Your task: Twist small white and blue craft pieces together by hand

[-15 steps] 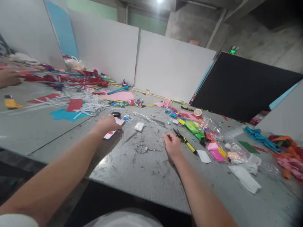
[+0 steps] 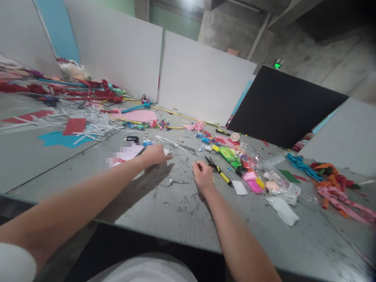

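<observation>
My left hand [image 2: 155, 155] hovers over the table between the phone and the wire loop, its fingers stretched to the right and nothing visible in them. It partly covers a small white packet [image 2: 167, 151]. Fingers curled together, my right hand [image 2: 202, 174] rests on the table beside yellow-and-black pliers [image 2: 219, 171]; whatever it may pinch is hidden or too thin to name. Between the hands lies a thin wire bent into a loop with a twisted stem [image 2: 166, 181]. The phone [image 2: 129, 152] lies left, partly behind my left forearm.
A bundle of silvery wires [image 2: 176, 145] lies beyond my hands. Coloured clay packets [image 2: 230, 156] and white paper [image 2: 282, 210] are on the right. A black case [image 2: 132, 138], shredded white paper [image 2: 96, 121] and red sheets [image 2: 75, 126] lie left. Panels stand behind.
My left hand has moved right, from above the phone to the white packet, its fingers stretching out. My right hand stays curled near the pliers. The view has turned slightly right.
</observation>
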`<state>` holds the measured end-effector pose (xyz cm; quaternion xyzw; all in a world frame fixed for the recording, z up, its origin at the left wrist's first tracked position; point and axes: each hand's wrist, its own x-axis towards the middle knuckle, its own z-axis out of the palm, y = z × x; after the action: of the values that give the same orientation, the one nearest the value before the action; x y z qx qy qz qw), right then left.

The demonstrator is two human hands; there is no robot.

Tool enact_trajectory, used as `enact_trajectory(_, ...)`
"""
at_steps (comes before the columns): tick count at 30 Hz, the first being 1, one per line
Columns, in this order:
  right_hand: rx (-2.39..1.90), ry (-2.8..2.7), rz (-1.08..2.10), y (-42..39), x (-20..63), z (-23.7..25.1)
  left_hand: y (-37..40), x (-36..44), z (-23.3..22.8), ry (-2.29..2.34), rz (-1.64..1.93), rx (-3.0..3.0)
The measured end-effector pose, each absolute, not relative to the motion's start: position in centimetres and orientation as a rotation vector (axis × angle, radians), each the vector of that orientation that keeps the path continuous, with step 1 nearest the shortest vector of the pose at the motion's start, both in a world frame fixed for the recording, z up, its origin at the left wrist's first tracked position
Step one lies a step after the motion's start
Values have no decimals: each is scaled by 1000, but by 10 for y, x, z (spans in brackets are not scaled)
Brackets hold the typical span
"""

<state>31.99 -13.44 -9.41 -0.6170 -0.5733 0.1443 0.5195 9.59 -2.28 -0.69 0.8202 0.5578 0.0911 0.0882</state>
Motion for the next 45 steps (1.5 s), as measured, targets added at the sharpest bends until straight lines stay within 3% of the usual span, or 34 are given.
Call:
enact_trajectory(7,-1421,-1380,383,-135,320,-92,-14,91,-27,1426,586,2517)
enact_trajectory(16,-1274,-1311,538,-142,305,-83,-44,89,-20,723,886,2626)
enact_trajectory(45,-1200,-1307,536,-146,302,-76,-51,95,-32,543,689,2349)
